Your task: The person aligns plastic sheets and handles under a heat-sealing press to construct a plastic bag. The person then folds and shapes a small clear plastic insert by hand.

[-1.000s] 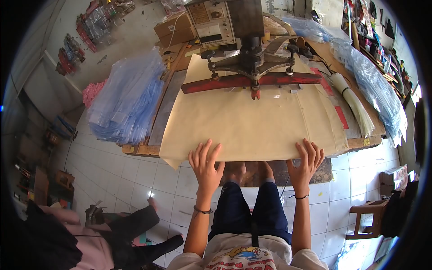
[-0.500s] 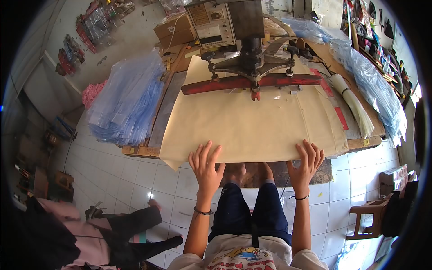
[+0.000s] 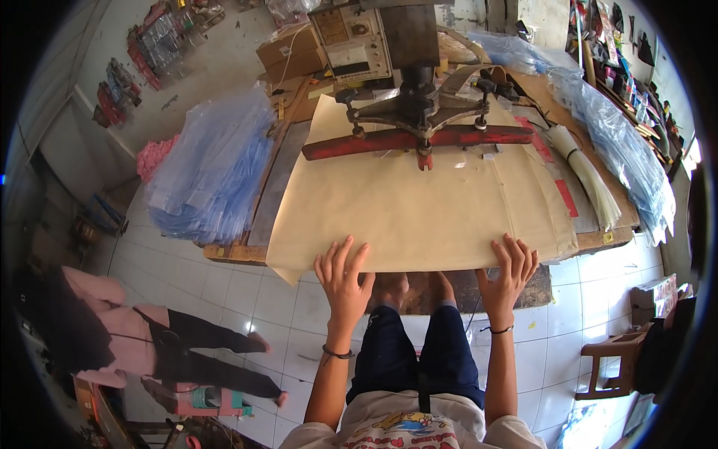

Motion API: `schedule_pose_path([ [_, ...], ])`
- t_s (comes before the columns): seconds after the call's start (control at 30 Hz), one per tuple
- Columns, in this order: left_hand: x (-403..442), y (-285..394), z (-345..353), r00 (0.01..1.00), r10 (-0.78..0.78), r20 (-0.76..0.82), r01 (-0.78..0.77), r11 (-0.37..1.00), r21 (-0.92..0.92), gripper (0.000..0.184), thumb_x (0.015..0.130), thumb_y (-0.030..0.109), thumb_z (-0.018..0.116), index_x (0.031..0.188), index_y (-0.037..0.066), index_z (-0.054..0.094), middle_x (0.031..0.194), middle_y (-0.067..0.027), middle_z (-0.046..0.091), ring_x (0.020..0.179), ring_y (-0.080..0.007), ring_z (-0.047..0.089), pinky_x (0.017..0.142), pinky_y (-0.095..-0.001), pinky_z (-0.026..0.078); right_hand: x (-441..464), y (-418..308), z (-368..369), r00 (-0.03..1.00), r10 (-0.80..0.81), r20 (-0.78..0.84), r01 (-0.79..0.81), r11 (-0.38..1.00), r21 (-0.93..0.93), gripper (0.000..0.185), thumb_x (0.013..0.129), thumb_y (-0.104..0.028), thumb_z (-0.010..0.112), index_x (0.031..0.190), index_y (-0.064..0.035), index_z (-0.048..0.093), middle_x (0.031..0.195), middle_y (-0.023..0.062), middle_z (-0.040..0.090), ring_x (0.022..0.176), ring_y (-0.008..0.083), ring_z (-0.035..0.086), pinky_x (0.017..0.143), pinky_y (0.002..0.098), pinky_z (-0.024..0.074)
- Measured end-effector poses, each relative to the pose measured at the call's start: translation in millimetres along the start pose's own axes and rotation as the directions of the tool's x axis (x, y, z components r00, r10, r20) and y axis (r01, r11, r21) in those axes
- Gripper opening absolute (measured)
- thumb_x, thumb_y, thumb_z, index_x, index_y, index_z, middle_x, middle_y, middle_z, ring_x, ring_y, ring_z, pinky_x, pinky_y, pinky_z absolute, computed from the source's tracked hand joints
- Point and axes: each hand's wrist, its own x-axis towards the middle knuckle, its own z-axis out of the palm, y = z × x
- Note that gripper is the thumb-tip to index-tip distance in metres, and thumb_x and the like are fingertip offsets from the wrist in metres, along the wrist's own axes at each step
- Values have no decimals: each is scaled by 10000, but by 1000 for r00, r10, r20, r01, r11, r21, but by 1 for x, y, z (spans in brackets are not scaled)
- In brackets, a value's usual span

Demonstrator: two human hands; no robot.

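Tan sheet [image 3: 419,209] lies beneath the outspread fingers [image 3: 340,257].

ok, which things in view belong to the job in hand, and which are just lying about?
In the job:
tan sheet
left hand and right hand, on its near edge
red bar, over the sheet

Apparently lying about:
bluish plastic stack, possibly stock
pale strip bundle
cardboard box
brown stool

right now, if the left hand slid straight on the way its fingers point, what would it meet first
Sliding on over the tan sheet it rests on, the left hand would probably meet the red bar first, though whether that sits low enough to block it is unclear.
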Motion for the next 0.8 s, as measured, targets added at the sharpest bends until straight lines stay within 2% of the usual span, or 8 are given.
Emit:
schedule_pose_path([
  [0.23,0,1,-1,1000,-3,2,3,1000,4,603,762,150,785,1333,202,595,1463,-60,508,1350,-338,430,1141,-590,230,0,-1,-1,1000,4,12,-4,1000,-12,566,657,-153,839,1184,-139,633,1341,61,592,1307,301,479,1182,537,250],
  [0.33,0,0,1,1000,2,-7,-2,1000,6,600,765,150,783,1332,202,595,1464,-60,507,1346,-339,432,1138,-590,234,-2,2,2,1000,11,-1,-11,1000,-1,581,644,-114,805,1198,-180,641,1355,34,578,1314,288,465,1199,521,237],
  [0.8,0,-1,0,1000,3,-6,-3,1000,-7,584,778,151,772,1333,200,595,1459,-62,511,1344,-341,431,1133,-590,243,-1,0,1,1000,10,5,-10,1000,-3,589,646,-112,811,1205,-179,639,1356,39,575,1312,295,468,1196,535,244],
])
